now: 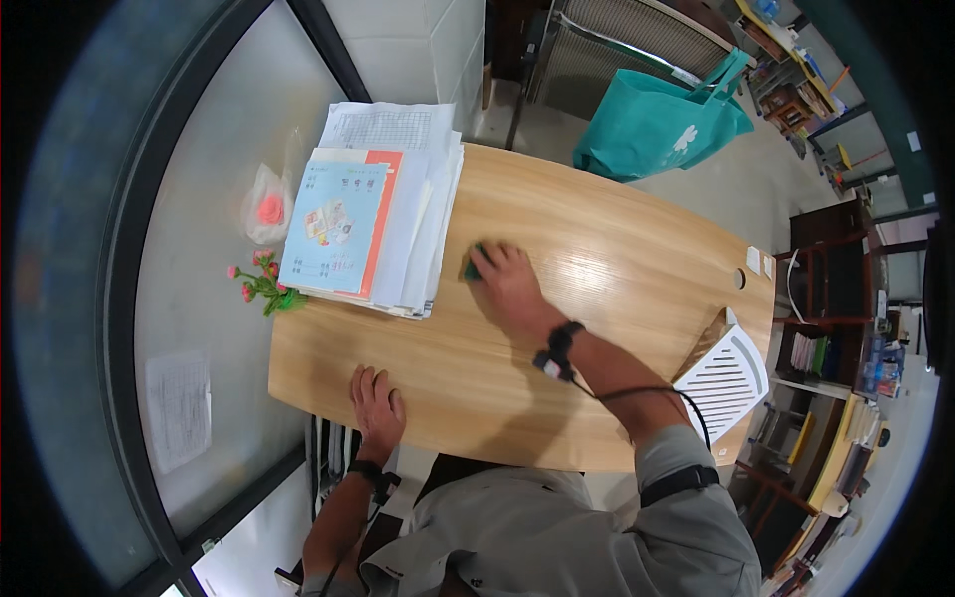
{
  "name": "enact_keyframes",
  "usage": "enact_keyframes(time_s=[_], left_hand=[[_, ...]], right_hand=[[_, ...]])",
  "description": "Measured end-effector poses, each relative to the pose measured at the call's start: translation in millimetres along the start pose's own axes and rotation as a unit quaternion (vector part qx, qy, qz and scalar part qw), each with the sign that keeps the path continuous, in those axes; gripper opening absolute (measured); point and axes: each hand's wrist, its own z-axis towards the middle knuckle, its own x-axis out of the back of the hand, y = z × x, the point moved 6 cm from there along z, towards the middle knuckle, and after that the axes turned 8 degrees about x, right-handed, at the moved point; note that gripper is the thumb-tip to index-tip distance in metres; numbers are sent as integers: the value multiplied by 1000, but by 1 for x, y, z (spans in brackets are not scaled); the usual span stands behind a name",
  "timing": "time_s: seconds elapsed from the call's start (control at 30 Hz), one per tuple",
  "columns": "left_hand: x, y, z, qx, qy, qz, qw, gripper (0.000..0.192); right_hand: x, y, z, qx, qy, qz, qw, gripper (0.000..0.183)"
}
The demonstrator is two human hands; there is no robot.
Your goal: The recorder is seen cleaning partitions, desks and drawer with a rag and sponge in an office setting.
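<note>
My right hand (pixel 513 287) is over the middle of the wooden desk (pixel 634 246), its fingers on a small dark green pad (pixel 473 270) pressed to the desktop. The pad is mostly covered by the hand and slightly blurred, so whether it is a sponge or a cloth I cannot tell. Resting palm down by the desk's near left edge, my left hand (pixel 377 407) holds nothing. A tall stack of papers (pixel 425 224) stands at the left end, just left of the pad. On top of it lies a light blue exercise book (pixel 336 224) bearing writing.
Artificial pink flowers (pixel 272 287) and a wrapped pink rose (pixel 268 209) sit between the stack and the frosted glass partition (pixel 224 134). A white slotted stand (pixel 722 380) occupies the right end. Beyond the far edge is a teal bag (pixel 656 127) near a metal-framed chair (pixel 619 45).
</note>
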Motion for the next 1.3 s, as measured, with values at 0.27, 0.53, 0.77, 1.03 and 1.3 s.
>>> enact_keyframes(time_s=[0.27, 0.53, 0.77, 1.03, 1.3], left_hand=[[-5, 0, -1, -1, 6, -33, 999, 42], [3, 2, 3, 7, 11, -18, 1000, 45], [7, 1, -2, 0, 38, -12, 999, 44], [10, -2, -6, -2, 44, 12, 999, 43], [7, 9, 7, -8, 52, -11, 999, 43]], right_hand=[[25, 173, 37, -104, 58, -127, 985, 48], [102, 199, -124, -258, 19, -177, 950, 51], [46, 29, -113, -62, -71, -34, 995, 54], [-2, -36, -62, 84, -105, 55, 989, 47], [89, 158, -84, -172, 51, -118, 977, 47]])
